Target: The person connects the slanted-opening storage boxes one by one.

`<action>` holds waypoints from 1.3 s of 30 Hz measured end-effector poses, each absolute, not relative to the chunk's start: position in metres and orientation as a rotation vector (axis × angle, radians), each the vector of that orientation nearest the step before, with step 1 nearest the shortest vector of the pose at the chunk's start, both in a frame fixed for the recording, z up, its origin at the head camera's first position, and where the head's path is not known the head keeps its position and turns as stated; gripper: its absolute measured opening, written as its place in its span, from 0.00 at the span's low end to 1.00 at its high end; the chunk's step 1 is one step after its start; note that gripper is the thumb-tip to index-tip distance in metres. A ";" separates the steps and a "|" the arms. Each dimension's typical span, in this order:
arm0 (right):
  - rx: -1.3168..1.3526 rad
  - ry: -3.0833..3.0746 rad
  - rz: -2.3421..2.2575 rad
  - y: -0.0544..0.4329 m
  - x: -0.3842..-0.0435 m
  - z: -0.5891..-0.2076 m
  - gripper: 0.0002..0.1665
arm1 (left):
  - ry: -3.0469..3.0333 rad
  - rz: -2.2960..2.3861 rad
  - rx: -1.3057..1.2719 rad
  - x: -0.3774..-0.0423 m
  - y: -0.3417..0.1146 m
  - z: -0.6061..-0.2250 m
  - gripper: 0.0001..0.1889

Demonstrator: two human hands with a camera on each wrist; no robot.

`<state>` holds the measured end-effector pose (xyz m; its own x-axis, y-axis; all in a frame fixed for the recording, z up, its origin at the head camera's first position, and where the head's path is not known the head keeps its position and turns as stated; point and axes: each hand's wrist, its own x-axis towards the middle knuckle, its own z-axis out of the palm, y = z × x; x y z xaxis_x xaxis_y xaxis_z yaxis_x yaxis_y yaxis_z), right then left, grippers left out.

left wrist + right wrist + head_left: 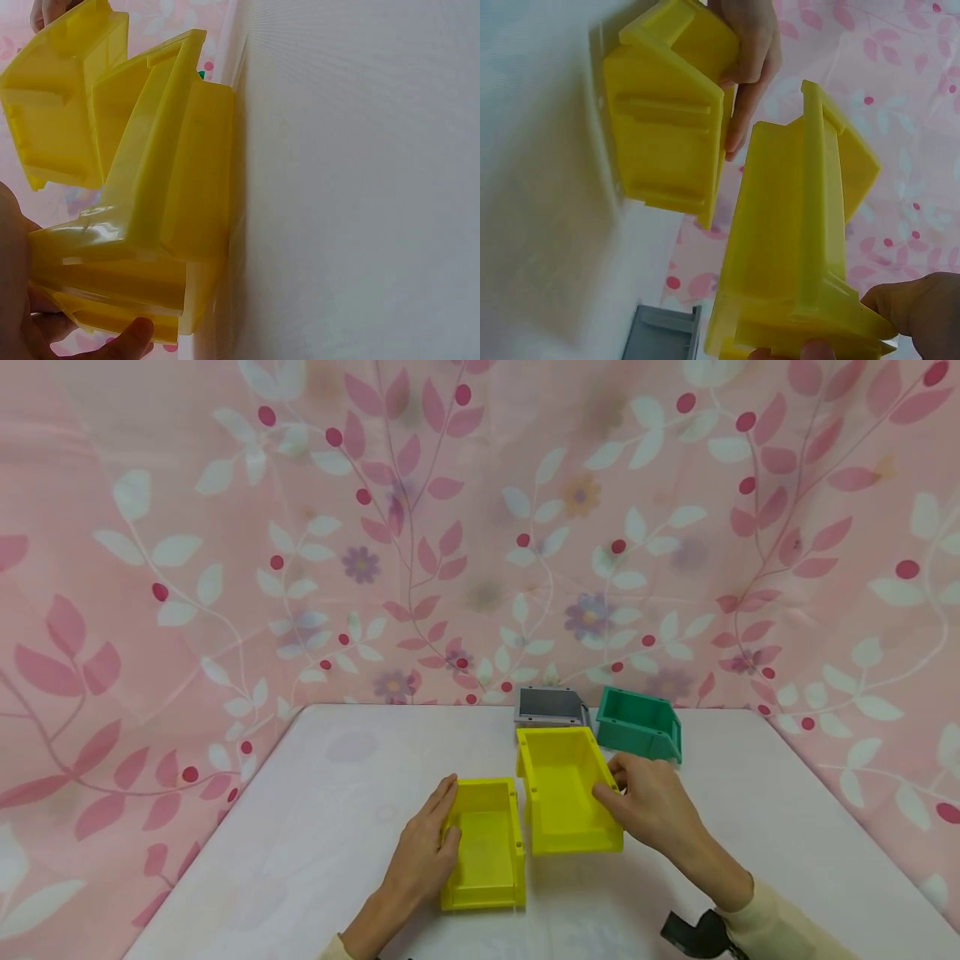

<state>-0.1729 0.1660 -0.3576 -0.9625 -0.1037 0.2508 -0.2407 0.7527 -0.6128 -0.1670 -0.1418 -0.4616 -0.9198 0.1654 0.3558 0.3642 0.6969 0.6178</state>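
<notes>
Two yellow storage bins are side by side in the head view. The left yellow bin (483, 847) stands on the white table, and my left hand (422, 852) grips its left wall, thumb at the rim and fingers along the outside. My right hand (660, 802) pinches the right wall of the other yellow bin (570, 793), thumb over the rim. That bin is raised off the table and a little tilted, as the right wrist view also shows its underside edge (780, 225). Both bins look empty inside.
Behind the raised bin stand a grey bin (551, 706) and a green bin (640, 724) near the back edge of the white table (322, 810). A pink floral cloth (480, 527) hangs beyond it. A black strap device (701, 933) is at the right wrist.
</notes>
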 end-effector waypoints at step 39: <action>0.184 -2.880 0.969 0.159 -0.165 -0.380 0.15 | -2.637 -1.044 -0.412 -0.166 -0.141 -0.461 0.32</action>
<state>-0.1646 0.1587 -0.3805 -0.9880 -0.0832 0.1302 -0.1450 0.7907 -0.5948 -0.1664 -0.1410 -0.4608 -0.9217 0.1603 0.3533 0.3587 0.6990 0.6186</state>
